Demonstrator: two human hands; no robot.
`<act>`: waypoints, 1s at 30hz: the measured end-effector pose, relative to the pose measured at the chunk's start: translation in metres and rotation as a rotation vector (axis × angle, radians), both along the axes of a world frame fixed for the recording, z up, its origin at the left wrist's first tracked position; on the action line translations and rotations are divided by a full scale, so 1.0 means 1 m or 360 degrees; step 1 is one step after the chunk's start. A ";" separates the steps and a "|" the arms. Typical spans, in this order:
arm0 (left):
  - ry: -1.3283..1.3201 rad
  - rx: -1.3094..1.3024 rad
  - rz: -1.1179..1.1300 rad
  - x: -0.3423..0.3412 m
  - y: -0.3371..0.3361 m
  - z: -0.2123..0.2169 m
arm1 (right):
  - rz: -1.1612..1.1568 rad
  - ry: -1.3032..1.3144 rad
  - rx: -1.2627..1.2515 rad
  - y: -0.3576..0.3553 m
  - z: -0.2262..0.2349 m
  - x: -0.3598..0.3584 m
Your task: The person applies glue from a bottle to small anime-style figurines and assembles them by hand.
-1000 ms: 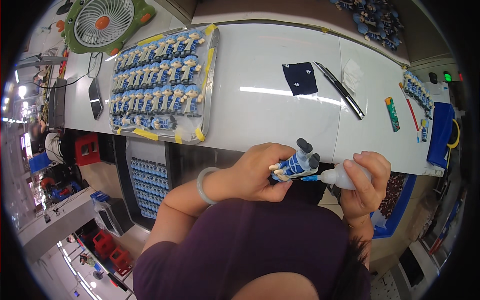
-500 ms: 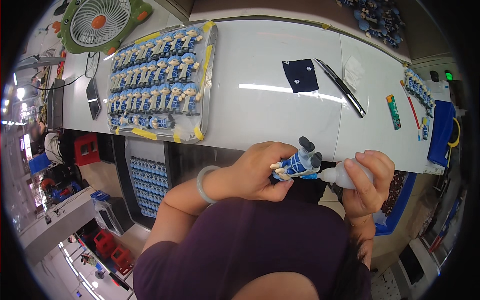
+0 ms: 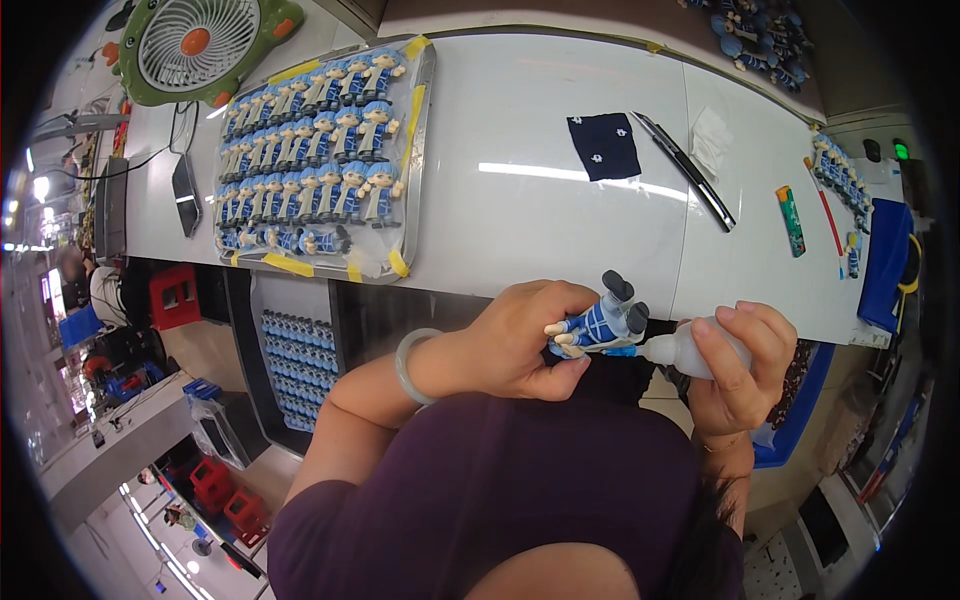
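My left hand [image 3: 535, 340] is closed round a small blue and grey toy figurine [image 3: 600, 325], tilted with its dark shoes up and its head hidden in my fingers. Between thumb and fingers, my right hand [image 3: 745, 365] grips a white translucent squeeze bottle [image 3: 700, 350]. The bottle's blue tip points left and reaches the figurine's side; whether they touch I cannot tell. Both hands are just off the table's near edge. Beyond them on the white table [image 3: 540, 120] lie a dark patterned cloth [image 3: 604, 147] and a black utility knife [image 3: 688, 172].
A taped tray [image 3: 425, 120] with rows of matching figurines stands at the left, beside a green fan [image 3: 195, 45]. At the right are a crumpled white tissue [image 3: 711, 140], a green lighter [image 3: 791, 222], a red stick [image 3: 825, 215] and more figurines [image 3: 842, 180]. A lower tray [image 3: 295, 290] holds further figurines.
My hands keep nearly the same pose, with the figurine and the bottle shifted a touch to the right. The view has moved slightly.
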State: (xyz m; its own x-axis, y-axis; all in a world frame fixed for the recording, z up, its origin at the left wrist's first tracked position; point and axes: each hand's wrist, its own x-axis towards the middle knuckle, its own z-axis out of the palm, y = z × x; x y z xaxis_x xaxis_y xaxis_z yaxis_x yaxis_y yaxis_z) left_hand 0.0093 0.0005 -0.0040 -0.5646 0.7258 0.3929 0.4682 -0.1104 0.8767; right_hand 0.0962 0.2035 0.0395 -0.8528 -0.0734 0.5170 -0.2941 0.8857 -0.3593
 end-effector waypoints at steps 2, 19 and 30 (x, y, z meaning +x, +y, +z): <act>0.0010 0.0009 0.0006 0.000 0.000 -0.001 | 0.0001 0.0005 0.0000 0.000 0.000 0.000; -0.1701 0.0453 -0.0568 0.001 -0.003 0.001 | -0.0101 -0.0036 -0.0602 0.003 -0.010 -0.007; -0.1653 0.0320 -0.0458 0.003 -0.007 0.001 | -0.0077 -0.0058 -0.0604 0.005 -0.006 -0.006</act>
State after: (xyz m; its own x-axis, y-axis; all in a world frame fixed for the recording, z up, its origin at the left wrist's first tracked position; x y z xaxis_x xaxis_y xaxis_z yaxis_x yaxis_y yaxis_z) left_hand 0.0125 -0.0063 -0.0026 -0.5086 0.8595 -0.0504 -0.5549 -0.2825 0.7825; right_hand 0.0906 0.2084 0.0333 -0.8688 0.1584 0.4691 -0.2361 0.7001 -0.6738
